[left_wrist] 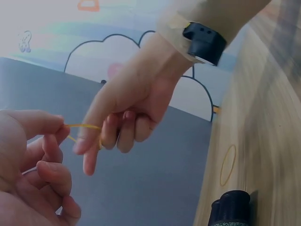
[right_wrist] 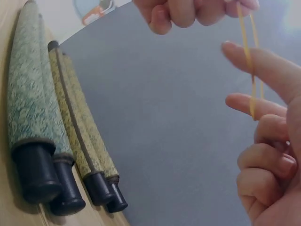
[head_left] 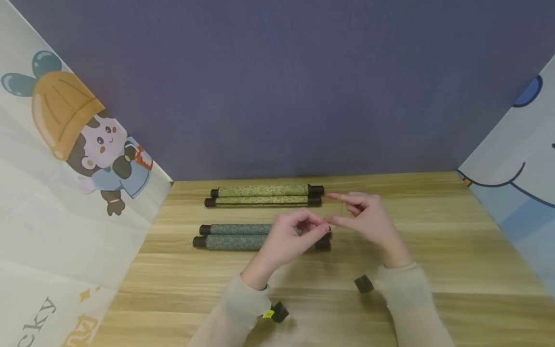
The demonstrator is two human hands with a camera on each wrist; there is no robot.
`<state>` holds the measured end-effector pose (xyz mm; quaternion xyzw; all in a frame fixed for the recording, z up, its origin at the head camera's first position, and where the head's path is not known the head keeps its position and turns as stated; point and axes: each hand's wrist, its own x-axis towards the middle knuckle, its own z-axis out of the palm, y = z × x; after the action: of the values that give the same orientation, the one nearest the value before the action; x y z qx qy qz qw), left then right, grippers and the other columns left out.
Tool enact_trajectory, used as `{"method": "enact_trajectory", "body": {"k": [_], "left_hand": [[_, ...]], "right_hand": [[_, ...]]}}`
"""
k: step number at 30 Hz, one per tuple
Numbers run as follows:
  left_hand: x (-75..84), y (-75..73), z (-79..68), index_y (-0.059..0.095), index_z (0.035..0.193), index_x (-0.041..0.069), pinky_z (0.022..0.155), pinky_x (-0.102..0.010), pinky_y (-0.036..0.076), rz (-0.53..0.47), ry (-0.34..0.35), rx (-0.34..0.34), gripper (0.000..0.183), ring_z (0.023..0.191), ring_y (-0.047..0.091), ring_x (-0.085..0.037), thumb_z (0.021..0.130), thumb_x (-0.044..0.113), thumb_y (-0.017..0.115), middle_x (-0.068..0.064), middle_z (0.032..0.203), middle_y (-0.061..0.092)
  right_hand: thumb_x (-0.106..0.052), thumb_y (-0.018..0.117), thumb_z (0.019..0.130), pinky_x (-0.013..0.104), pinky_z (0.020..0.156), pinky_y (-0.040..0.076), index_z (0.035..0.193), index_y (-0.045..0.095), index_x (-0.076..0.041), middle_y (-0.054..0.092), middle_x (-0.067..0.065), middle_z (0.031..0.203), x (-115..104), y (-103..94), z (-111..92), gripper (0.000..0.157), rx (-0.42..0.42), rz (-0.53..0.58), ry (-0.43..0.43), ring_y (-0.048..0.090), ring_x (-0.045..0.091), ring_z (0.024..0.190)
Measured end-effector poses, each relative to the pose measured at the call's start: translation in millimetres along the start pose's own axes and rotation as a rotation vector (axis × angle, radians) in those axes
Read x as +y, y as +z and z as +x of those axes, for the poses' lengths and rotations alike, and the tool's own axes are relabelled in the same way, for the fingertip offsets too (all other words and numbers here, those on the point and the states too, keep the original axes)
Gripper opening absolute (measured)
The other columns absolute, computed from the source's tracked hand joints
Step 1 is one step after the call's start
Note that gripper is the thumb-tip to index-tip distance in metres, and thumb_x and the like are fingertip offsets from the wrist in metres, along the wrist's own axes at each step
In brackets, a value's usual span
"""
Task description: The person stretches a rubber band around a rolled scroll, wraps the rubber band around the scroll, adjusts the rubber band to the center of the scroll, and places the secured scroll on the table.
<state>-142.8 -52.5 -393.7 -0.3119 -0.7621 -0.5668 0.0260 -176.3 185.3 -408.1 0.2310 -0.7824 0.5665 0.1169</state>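
Note:
A thin yellow rubber band is stretched between the two hands, above the table. The left hand pinches one side of it between thumb and forefinger. On the right hand, the thumb and forefinger stick out through the loop, with the other fingers folded in. Below the left hand lie two rolled scrolls with blue-green patterned covers and black knobs, partly hidden by that hand. Behind them is a pair of yellow-green scrolls, whose right ends lie near the right forefinger in the head view.
A second rubber band lies on the wooden table, beside the scroll knobs in the left wrist view. A dark blue-grey panel rises at the table's back edge. Printed white sheets hang at both sides.

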Motion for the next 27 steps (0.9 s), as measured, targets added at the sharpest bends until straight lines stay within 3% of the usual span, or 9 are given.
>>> {"method": "enact_trajectory", "body": {"k": [5,11,15,22,27], "left_hand": [[0.5,7.7,-0.3,0.082,0.100,0.012,0.065,-0.020,0.049,0.119,0.134,-0.034,0.003,0.073,0.054,-0.002,0.099,0.009,0.080,0.008,0.081,0.066],[-0.2,12.0,-0.1,0.083,0.104,0.011,0.064,-0.022,0.049,0.214,0.217,-0.023,0.006,0.071,0.049,0.002,0.098,0.010,0.082,0.009,0.078,0.065],[1.2,9.4,-0.8,0.083,0.106,0.011,0.065,-0.022,0.048,0.219,0.185,-0.017,0.007,0.072,0.051,0.001,0.100,0.013,0.081,0.009,0.079,0.065],[3.0,-8.8,-1.9,0.083,0.093,0.010,0.055,-0.026,0.049,0.110,0.088,0.065,0.017,0.062,0.056,-0.006,0.105,0.019,0.074,0.009,0.074,0.069],[0.8,-24.4,-1.0,0.084,0.101,0.011,0.055,-0.029,0.051,0.107,0.035,0.052,0.017,0.064,0.060,-0.010,0.107,0.021,0.072,0.005,0.078,0.072]], "right_hand": [[-0.008,0.091,0.090,0.030,0.044,0.020,0.130,0.080,-0.005,0.023,-0.003,0.062,-4.1,-1.8,0.8,0.042,0.023,0.110,0.144,0.020,0.015,0.055],[-0.011,0.089,0.093,0.027,0.050,0.024,0.136,0.076,-0.003,0.028,0.000,0.071,-5.4,0.9,2.3,0.046,-0.034,0.116,0.159,0.027,0.014,0.062],[-0.011,0.087,0.094,0.025,0.054,0.028,0.139,0.072,-0.005,0.032,0.002,0.080,-6.3,2.8,2.5,0.048,-0.080,0.078,0.138,0.029,0.010,0.066],[-0.011,0.091,0.088,0.025,0.055,0.030,0.150,0.065,-0.012,0.039,0.006,0.090,-1.1,2.9,1.5,0.067,-0.142,0.009,0.057,0.031,0.011,0.066],[-0.021,0.098,0.082,0.027,0.061,0.033,0.153,0.062,-0.021,0.042,0.008,0.096,5.0,5.3,0.3,0.079,-0.177,-0.071,0.003,0.037,0.017,0.077]]}}
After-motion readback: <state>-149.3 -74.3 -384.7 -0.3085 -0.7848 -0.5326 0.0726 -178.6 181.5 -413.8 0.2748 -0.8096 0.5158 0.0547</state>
